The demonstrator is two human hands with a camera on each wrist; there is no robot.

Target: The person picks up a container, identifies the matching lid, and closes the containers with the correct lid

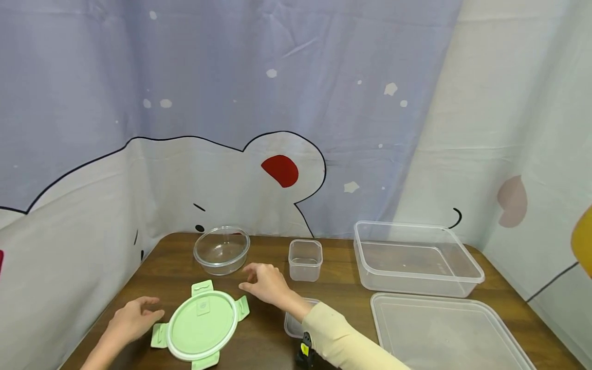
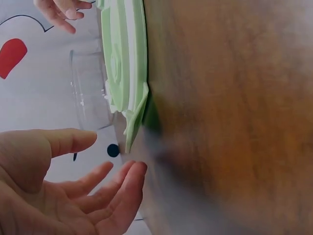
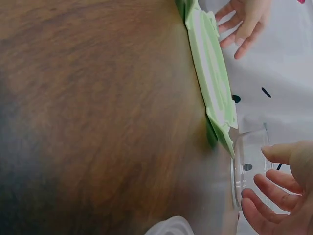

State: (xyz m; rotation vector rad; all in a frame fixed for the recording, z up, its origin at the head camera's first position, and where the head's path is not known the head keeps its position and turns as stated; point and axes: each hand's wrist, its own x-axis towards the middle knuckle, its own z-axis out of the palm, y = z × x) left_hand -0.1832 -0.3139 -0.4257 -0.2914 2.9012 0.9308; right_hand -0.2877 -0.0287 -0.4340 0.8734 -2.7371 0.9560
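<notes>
On the desk, I am hovering both hands, relaxed and holding nothing, either side of the green lid near its front edge: left hand, right hand. A careless reach risks knocking the glass bowl behind.

Cut off, covered and blurred parts across the 3 views

In the head view the flat clear lid runs off the bottom edge, the small clear lid is mostly covered by the right sleeve, and a dark object under that sleeve is too cut off to tell what it is. The left hand loses its forearm at the bottom edge. In the left wrist view the table is blurred and the green lid is cut by the top edge. In the right wrist view the right hand is cut by the right edge, and the glass bowl shows only partly.
</notes>
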